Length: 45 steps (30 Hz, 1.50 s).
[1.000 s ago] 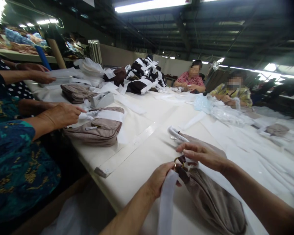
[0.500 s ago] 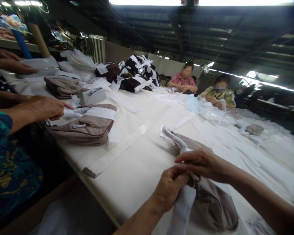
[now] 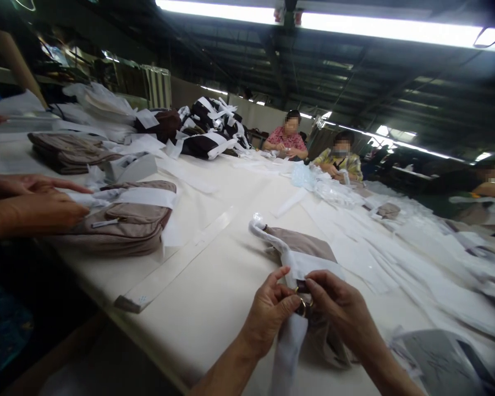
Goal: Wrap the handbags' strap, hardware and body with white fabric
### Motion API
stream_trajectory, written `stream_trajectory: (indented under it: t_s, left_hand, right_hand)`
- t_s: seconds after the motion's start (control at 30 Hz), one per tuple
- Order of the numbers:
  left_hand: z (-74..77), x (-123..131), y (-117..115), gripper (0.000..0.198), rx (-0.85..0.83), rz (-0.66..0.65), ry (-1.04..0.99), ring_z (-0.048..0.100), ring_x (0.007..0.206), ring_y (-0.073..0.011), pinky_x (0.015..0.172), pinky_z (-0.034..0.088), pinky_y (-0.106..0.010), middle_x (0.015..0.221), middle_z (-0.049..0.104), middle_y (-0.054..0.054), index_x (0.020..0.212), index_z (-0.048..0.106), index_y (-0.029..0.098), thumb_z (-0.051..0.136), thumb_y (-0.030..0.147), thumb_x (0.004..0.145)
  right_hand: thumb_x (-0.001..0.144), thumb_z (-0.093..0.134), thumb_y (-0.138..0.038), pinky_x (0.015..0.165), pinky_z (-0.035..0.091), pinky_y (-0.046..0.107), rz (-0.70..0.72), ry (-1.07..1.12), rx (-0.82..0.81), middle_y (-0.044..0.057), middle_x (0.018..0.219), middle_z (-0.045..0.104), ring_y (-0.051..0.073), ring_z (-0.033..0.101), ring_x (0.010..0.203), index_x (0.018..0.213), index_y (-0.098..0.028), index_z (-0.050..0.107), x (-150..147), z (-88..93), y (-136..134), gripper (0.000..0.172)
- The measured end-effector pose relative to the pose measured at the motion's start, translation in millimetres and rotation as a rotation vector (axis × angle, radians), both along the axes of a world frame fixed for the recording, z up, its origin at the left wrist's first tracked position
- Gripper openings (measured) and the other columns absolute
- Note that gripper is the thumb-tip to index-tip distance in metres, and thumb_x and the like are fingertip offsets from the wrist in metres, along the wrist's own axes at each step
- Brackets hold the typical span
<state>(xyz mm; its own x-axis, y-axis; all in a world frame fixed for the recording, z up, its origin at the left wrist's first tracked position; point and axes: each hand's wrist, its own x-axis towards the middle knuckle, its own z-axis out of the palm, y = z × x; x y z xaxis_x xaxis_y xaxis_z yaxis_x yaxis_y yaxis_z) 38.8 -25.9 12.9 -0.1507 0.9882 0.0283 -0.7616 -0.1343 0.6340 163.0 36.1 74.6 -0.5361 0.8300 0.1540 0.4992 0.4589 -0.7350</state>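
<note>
A taupe fabric bag [image 3: 303,245] lies on the white table [image 3: 214,286] right in front of me, its handle wrapped in white paper [image 3: 268,234]. My left hand [image 3: 268,313] and my right hand [image 3: 338,308] meet at the bag's near end and pinch a small gold metal ring [image 3: 303,302] between their fingertips. A white paper strip [image 3: 286,352] hangs down from under my left hand. My hands hide the bag's near end.
A co-worker's hands [image 3: 37,206] rest on another taupe bag [image 3: 119,225] at the left. Further bags [image 3: 66,151] and a dark pile with white strips [image 3: 206,129] lie behind it. A long paper strip [image 3: 173,261] crosses the table. Three people sit at the far right end.
The view has swung to the right and tilted up. My hands drew together at the bag's near end, and the gold ring shows between my fingertips again.
</note>
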Motion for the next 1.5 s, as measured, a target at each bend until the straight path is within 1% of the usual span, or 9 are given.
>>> stream_trajectory:
  t_s: [0.23,0.4,0.57,0.67,0.8,0.93,1.07,1.3,1.5]
  left_hand:
    - [11.4,8.9,0.3,0.054,-0.155,0.031,0.040,0.060,0.071,-0.0165,0.066,0.047,-0.026,0.086,0.063,-0.005,0.108,0.057,0.018,0.076,0.027,0.059]
    - [12.6,11.9,10.1,0.059,-0.216,-0.034,0.027,0.059,0.062,-0.0164,0.060,0.048,-0.027,0.075,0.064,-0.002,0.106,0.058,0.019,0.080,0.030,0.052]
    - [8.4,5.7,5.7,0.035,-0.263,-0.078,0.097,0.057,0.057,-0.0137,0.056,0.047,-0.024,0.068,0.063,-0.002,0.083,0.063,0.014,0.078,0.028,0.055]
    - [-0.6,3.9,0.6,0.027,-0.248,-0.034,0.099,0.055,0.054,-0.0108,0.053,0.044,-0.021,0.065,0.061,0.000,0.076,0.060,0.014,0.076,0.028,0.058]
    - [-9.4,9.2,-5.6,0.035,-0.215,-0.039,0.069,0.057,0.059,-0.0116,0.056,0.044,-0.022,0.080,0.063,-0.003,0.091,0.060,0.016,0.074,0.028,0.061]
    - [-11.5,11.4,-12.3,0.027,-0.216,-0.072,0.133,0.052,0.056,-0.0100,0.055,0.041,-0.020,0.066,0.061,-0.002,0.092,0.061,0.013,0.067,0.028,0.070]
    - [-9.3,4.2,-19.4,0.026,-0.113,-0.043,0.139,0.049,0.060,-0.0099,0.058,0.039,-0.020,0.069,0.060,-0.003,0.095,0.061,0.012,0.054,0.032,0.080]
    - [-11.8,-7.9,-21.9,0.016,-0.142,0.105,0.272,0.048,0.065,-0.0084,0.062,0.038,-0.018,0.074,0.056,0.000,0.074,0.061,0.013,0.063,0.029,0.074]
    - [-15.9,-9.0,-19.9,0.034,-0.187,0.215,0.116,0.056,0.075,-0.0116,0.071,0.044,-0.023,0.094,0.059,-0.001,0.101,0.053,0.022,0.068,0.024,0.070]
  right_hand:
    - [0.087,0.041,-0.022,0.062,0.039,0.021,0.131,-0.008,0.225,-0.001,0.073,0.055,0.011,0.050,0.067,0.078,-0.019,0.048,7.6,11.2,-6.8,0.013]
    - [0.087,0.037,-0.019,0.061,0.039,0.021,0.132,-0.049,0.472,0.001,0.076,0.052,0.011,0.050,0.067,0.081,-0.020,0.045,21.1,-5.9,-1.4,0.010]
    - [0.088,0.034,-0.016,0.064,0.042,0.026,0.000,0.066,0.612,0.005,0.078,0.055,0.015,0.051,0.071,0.082,-0.019,0.047,22.9,-34.3,-23.7,0.015]
    - [0.088,0.040,-0.027,0.070,0.044,0.028,-0.011,0.215,0.334,0.007,0.085,0.060,0.017,0.055,0.079,0.083,-0.019,0.054,27.2,-44.2,-39.1,0.017]
    - [0.087,0.031,-0.054,0.049,0.039,0.022,-0.274,0.326,-0.375,0.004,0.060,0.060,0.012,0.051,0.049,0.073,-0.015,0.059,33.6,-35.2,-23.6,0.049]
    - [0.082,0.030,-0.064,0.032,0.023,0.017,-0.187,0.197,-0.921,0.008,0.054,0.061,0.004,0.032,0.030,0.065,-0.011,0.058,26.2,-16.3,8.5,0.062]
    - [0.082,0.039,-0.060,0.027,0.019,0.013,-0.159,0.183,-1.236,-0.001,0.041,0.050,0.002,0.018,0.027,0.065,-0.012,0.056,9.4,-9.9,17.4,0.053]
    - [0.079,0.059,-0.039,0.029,0.024,0.011,-0.157,0.603,-1.232,-0.008,0.039,0.035,0.000,0.022,0.030,0.058,-0.013,0.049,-23.0,-19.7,5.2,0.034]
    - [0.069,0.067,-0.045,0.034,0.021,0.012,-0.054,0.492,-1.139,-0.006,0.046,0.044,0.001,0.032,0.037,0.065,-0.013,0.050,-27.9,-23.4,-10.0,0.036]
